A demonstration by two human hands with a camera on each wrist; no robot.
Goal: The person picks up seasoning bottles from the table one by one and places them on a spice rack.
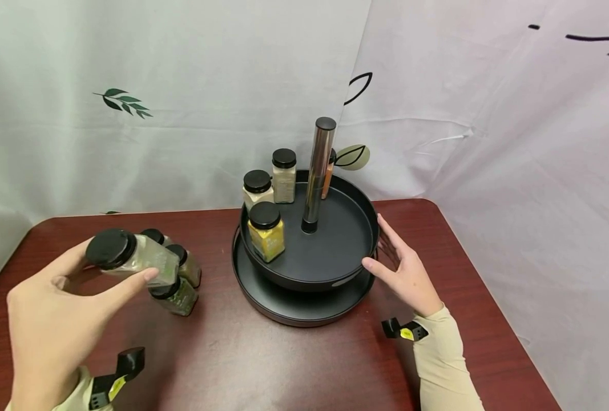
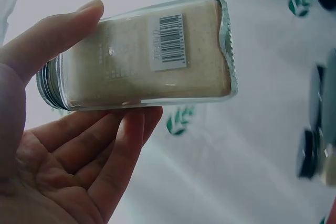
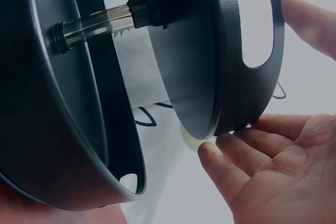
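left hand (image 1: 52, 314), one: thumb and fingers pinching a square glass jar (image 1: 152, 260), black cap to the left, raised above the table (image 1: 222, 365); contents pale beige, with a barcode label, in the left wrist view. capped jars (image 1: 183, 297), three, grouped close together on the reddish-brown table, near and partly behind the held one. black two-tier rack (image 1: 304, 318), one, well to the right of them; on its upper tier (image 1: 340, 228), at the left, a cream jar (image 1: 258, 195), a yellow jar (image 1: 267, 238) in front of it and a pale jar (image 1: 284, 182) behind; next, an upright metal post (image 1: 318, 171); then an orange jar (image 1: 327, 180), partly hidden by the post. right hand (image 1: 407, 277), one: thumb and fingers spread apart, touching the upper tier's right side.
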